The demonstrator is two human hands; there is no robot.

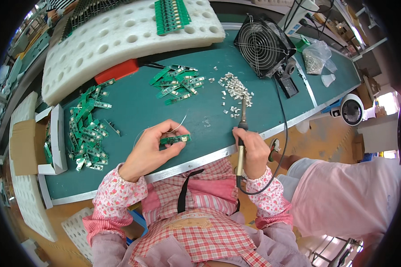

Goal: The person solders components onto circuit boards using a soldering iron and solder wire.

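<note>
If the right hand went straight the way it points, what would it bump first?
The right hand, soldering iron leading, would probably meet the pile of small white components, though depth is unclear.

We hold a small green circuit board [173, 139] in our left grip [150, 147], by the near edge of the surface [142, 107], with a thin wire [182, 122] rising above it. Our right grip [255, 151] is closed around a soldering iron [240, 158], its tip pointing far, at the pile of small white components [236, 86]. To our left lies a large heap of green boards [88, 127], and farther, toward the middle, a smaller heap [178, 84]. At far right we see a black fan [258, 46]; at far left, a white foam block [120, 38].
</note>
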